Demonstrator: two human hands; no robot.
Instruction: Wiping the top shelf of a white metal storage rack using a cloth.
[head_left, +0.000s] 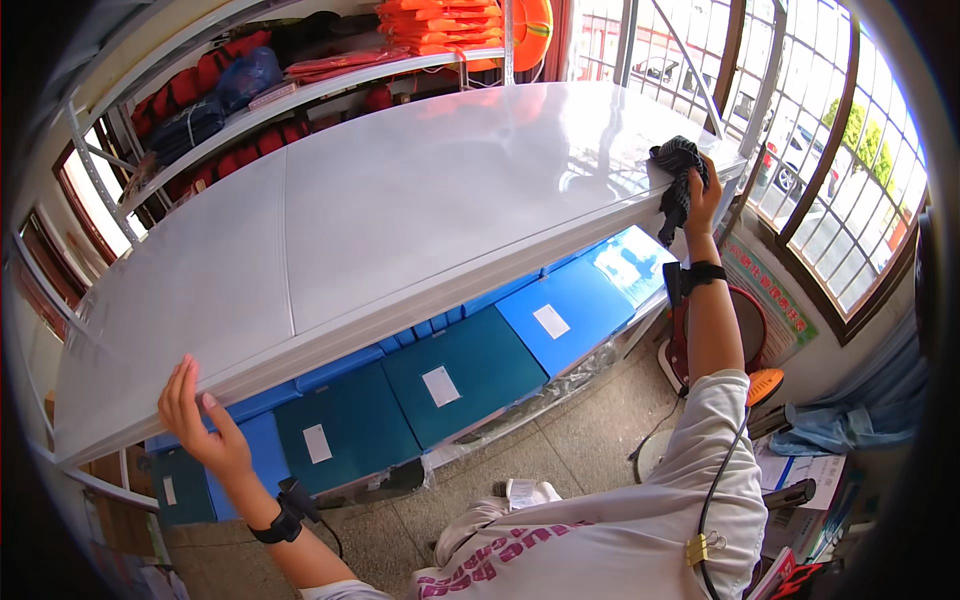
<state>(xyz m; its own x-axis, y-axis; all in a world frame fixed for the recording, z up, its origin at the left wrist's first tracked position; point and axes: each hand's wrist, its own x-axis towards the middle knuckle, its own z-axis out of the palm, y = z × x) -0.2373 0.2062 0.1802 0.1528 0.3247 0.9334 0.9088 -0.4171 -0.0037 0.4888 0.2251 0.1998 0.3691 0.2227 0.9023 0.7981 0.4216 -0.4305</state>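
A dark patterned cloth (677, 176) is bunched in my right hand (703, 193), at the far right end of a white shelf panel (420, 202). Part of the cloth lies on the panel and part hangs over its front edge. My left hand (199, 420) rests against the front edge near the left end, fingers on the top surface and holding nothing. A seam crosses the panel between my hands. The glossy top reflects the window and the orange goods.
Blue and teal file boxes (465, 375) with white labels fill the shelf below. Behind the panel, a rack (322, 86) holds red bags and folded orange items (442, 30). Barred windows (802, 165) stand at right, above a red round-framed appliance (724, 330) on the floor.
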